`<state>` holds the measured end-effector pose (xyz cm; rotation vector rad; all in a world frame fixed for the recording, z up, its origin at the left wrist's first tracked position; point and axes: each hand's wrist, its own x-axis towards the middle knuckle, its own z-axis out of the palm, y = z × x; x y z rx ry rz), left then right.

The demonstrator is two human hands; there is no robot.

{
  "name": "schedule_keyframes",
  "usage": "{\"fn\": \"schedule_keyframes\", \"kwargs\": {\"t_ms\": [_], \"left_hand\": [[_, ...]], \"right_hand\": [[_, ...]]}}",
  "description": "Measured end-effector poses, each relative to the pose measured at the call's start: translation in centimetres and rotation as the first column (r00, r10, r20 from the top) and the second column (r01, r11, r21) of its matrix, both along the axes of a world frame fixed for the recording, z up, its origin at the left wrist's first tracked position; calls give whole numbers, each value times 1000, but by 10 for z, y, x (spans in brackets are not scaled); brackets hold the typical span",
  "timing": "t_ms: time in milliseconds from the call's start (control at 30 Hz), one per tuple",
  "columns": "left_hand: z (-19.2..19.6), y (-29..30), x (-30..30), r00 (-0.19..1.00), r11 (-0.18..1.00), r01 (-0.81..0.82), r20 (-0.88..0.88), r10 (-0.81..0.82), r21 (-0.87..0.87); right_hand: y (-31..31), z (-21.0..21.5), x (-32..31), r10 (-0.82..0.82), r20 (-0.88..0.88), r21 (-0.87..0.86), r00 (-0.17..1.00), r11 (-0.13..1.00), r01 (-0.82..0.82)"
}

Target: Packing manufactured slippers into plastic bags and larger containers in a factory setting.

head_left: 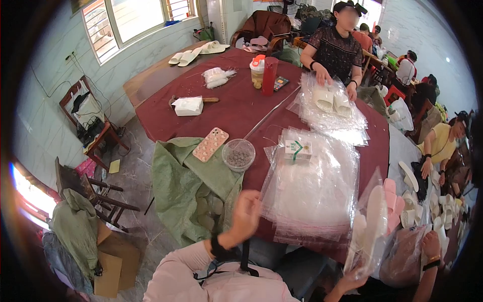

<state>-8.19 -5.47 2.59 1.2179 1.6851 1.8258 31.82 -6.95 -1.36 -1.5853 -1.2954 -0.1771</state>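
Clear bag [370, 236] pinched by right hand [352, 279].
Left hand [245, 214] raised, fingers loosely curled, empty, over the tabletop [236, 108] edge.

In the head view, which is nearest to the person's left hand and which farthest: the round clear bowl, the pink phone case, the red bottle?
From the left hand:
1. Round clear bowl, just beyond the hand on the red cloth.
2. Pink phone case, farther left, at the green sack's edge.
3. Red bottle, far across the table.
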Motion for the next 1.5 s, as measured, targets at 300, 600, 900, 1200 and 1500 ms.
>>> {"fn": "schedule_keyframes", "kwargs": {"t_ms": [300,600,900,1200,1500], "left_hand": [[-119,-29,-134,737,307,-652,-674,44,-693],[-139,-105,-209,547,407,-815,-318,774,-412],[-97,-165,-223,89,139,-972,254,963,-189],[-90,-139,-196,310,339,-919,164,937,-203],[-69,-109,-159,589,594,-805,143,795,13]], "right_hand": [[-82,-139,119,188,442,-195,877,975,-110],[13,68,-245,885,-215,-196,412,374,-906],[26,-8,-358,833,-553,-235,-2,-158,-959],[36,-1,-336,975,-220,-468,-25,-128,-874],[45,2,-322,968,-251,-490,-19,-144,-860]]}}
